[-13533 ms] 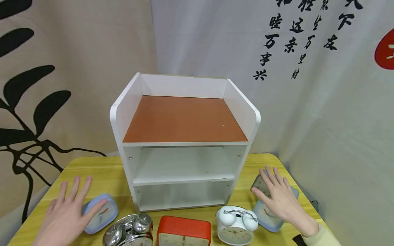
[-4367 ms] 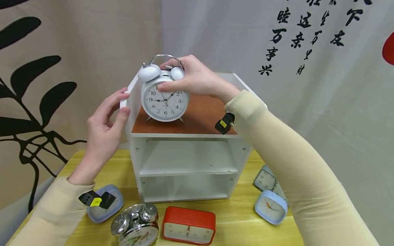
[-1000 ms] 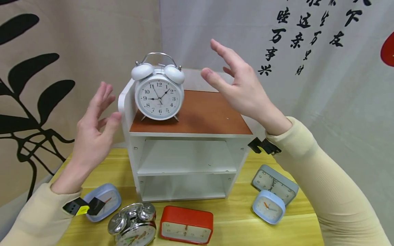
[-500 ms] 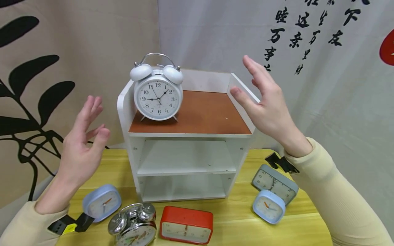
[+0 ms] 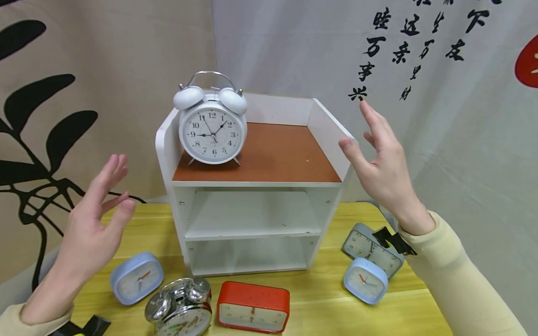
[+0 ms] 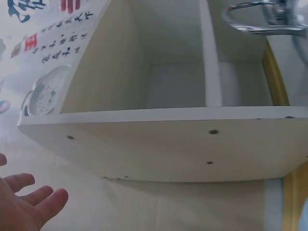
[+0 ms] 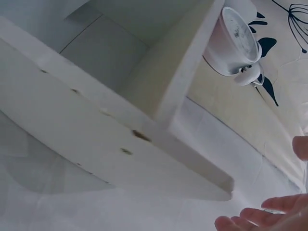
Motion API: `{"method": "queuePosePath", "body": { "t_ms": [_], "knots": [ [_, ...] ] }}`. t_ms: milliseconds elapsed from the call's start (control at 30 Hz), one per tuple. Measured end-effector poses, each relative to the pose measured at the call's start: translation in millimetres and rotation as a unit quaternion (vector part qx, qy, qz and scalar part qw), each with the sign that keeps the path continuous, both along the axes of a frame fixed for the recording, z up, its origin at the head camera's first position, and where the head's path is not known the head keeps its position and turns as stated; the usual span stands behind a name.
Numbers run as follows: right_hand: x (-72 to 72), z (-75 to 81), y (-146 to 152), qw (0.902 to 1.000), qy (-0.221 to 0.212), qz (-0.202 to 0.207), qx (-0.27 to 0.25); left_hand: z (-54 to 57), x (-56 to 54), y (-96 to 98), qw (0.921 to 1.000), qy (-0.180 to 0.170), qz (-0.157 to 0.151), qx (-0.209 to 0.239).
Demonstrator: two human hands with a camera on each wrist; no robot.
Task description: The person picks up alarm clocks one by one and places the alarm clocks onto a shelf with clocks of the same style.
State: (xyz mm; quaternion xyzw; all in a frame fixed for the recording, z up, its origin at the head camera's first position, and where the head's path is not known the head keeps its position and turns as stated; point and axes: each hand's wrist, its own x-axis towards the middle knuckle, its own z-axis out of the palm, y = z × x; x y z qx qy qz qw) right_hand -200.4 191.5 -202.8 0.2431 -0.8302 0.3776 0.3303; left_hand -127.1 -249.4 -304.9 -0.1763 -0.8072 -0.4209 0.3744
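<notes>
On the brown top board of a white shelf unit [image 5: 252, 233], a white twin-bell alarm clock [image 5: 213, 135] stands upright toward the left side panel. My left hand [image 5: 90, 224] hovers left of the unit, fingers extended and nothing in its grasp. To the right of the unit's right panel, my right hand [image 5: 382, 163] is raised with thumb and fingers spread apart, holding nothing. The left wrist view has the left hand's fingertips [image 6: 50, 204] below the panel. In the right wrist view, the clock [image 7: 236, 41] shows beyond the panel, with the right hand's fingertips [image 7: 260, 216] at bottom right.
Along the yellow table's [image 5: 328, 308] front are a blue clock [image 5: 138, 278], a silver twin-bell alarm clock [image 5: 180, 308] and a red rectangular clock [image 5: 253, 307]. At right, another blue clock [image 5: 365, 281] overlaps a grey clock [image 5: 370, 245]. A printed cloth [image 5: 294, 46] hangs behind.
The white alarm clock went from the table's front to the top board, where the right hand held it and has let go. Both hands have since drawn outward and down.
</notes>
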Motion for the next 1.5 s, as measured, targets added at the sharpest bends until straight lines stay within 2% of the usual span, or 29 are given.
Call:
{"method": "queuePosePath", "body": {
  "t_ms": [233, 367, 633, 767, 933, 1000, 1167, 1200, 1333, 1500],
  "knots": [
    [-1.0, -14.5, 7.3, 0.9993, -0.028, -0.015, -0.018, -16.5, 5.5, -4.4, 0.9998, -0.011, -0.007, 0.014],
    [-2.1, -24.0, 11.2, 0.9987, -0.041, -0.021, -0.023, -27.4, 10.4, -4.9, 0.9991, -0.037, -0.011, 0.015],
    [-6.0, -38.8, 14.7, 0.9981, -0.053, -0.024, -0.022, -53.4, 16.8, -7.4, 0.9955, -0.088, -0.013, -0.033],
    [-7.3, -45.2, 14.2, 0.9975, -0.061, -0.025, -0.026, -66.2, 19.0, -7.4, 0.9915, -0.113, -0.019, -0.061],
    [-7.8, -52.4, 10.9, 0.9969, -0.067, -0.020, -0.036, -83.5, 21.9, -6.7, 0.9874, -0.128, -0.032, -0.088],
    [-7.9, -55.3, 9.2, 0.9966, -0.069, -0.019, -0.041, -91.1, 23.2, -7.5, 0.9837, -0.144, -0.024, -0.105],
    [-10.4, -64.6, 5.4, 0.9962, -0.066, -0.013, -0.055, -107.3, 28.4, -8.2, 0.9675, -0.204, 0.007, -0.150],
    [-11.2, -66.5, 4.9, 0.9961, -0.063, -0.009, -0.060, -109.7, 28.9, -7.5, 0.9655, -0.208, 0.011, -0.155],
    [-13.7, -73.7, 3.5, 0.9959, -0.051, 0.006, -0.074, -118.6, 30.3, -4.8, 0.9664, -0.200, 0.006, -0.161],
    [-16.9, -79.6, 1.8, 0.9953, -0.037, 0.028, -0.085, -132.6, 32.4, -6.8, 0.9606, -0.223, -0.006, -0.165]
  ]
}}
